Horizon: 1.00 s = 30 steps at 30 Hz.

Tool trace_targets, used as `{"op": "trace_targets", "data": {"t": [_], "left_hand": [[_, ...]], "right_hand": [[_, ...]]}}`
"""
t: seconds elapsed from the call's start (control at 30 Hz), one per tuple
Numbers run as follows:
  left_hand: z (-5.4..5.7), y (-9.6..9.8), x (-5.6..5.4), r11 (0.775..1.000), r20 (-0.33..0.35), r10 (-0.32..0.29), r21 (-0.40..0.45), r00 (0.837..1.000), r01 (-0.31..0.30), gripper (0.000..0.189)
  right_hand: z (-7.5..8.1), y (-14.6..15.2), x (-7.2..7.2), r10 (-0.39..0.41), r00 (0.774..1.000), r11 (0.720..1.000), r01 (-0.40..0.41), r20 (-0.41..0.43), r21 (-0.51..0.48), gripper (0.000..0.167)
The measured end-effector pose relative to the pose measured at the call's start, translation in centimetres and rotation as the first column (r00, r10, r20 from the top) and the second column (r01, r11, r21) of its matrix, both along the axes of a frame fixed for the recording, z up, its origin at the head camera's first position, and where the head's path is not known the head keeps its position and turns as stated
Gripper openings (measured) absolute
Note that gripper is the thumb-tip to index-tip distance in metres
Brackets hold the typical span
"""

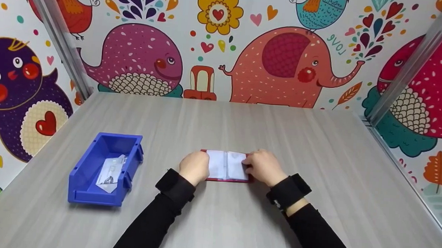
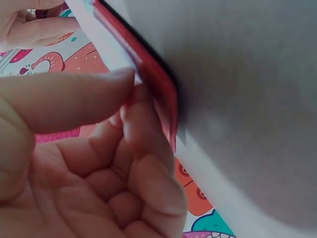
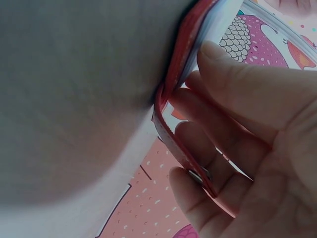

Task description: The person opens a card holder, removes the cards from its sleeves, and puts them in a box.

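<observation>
A small red card holder (image 1: 225,180) lies open on the table, its whitish sleeves showing on both sides of the fold. At its left edge is my left hand (image 1: 195,166), and in the left wrist view the thumb and curled index finger pinch the edge of the red cover (image 2: 159,89). My right hand (image 1: 265,167) grips the right edge. In the right wrist view its thumb lies on the sleeves (image 3: 214,27) with fingers under the cover. A red strap (image 3: 173,141) with a metal snap hangs against those fingers.
A blue plastic bin (image 1: 95,198) stands to the left on the table (image 1: 214,224). Inside it lies a clear packet (image 1: 111,172) with white paper. Printed wall panels (image 1: 211,41) and metal posts (image 1: 416,63) border the back and sides.
</observation>
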State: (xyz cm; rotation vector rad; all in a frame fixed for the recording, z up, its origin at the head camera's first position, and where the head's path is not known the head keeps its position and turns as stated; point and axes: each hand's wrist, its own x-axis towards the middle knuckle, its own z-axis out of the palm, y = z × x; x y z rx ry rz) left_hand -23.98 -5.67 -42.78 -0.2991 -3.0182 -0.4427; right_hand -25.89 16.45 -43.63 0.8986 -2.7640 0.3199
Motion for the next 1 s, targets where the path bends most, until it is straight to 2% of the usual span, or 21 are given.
{"op": "trace_targets", "data": {"t": [0.3, 0.53, 0.7, 1.0], "left_hand": [[-0.1, 0.5, 0.3, 0.999, -0.020, 0.045, -0.029, 0.999, -0.045, 0.005], [-0.2, 0.5, 0.1, 0.998, 0.007, 0.063, -0.025, 0.998, -0.063, 0.006], [-0.2, 0.5, 0.1, 0.998, 0.007, 0.058, -0.017, 0.998, -0.058, 0.004], [-0.2, 0.4, 0.2, 0.999, -0.001, 0.049, -0.011, 0.999, -0.049, 0.005]], "right_hand": [[0.2, 0.3, -0.2, 0.011, 1.000, 0.999, -0.011, -0.008, -0.046, 0.021], [0.4, 0.4, -0.8, -0.012, 1.000, 0.998, 0.012, 0.011, -0.055, 0.017], [0.6, 0.3, -1.3, -0.070, 0.997, 0.996, 0.072, 0.033, -0.052, 0.014], [0.4, 0.1, -2.0, -0.068, 0.997, 0.997, 0.069, 0.021, -0.032, 0.010]]}}
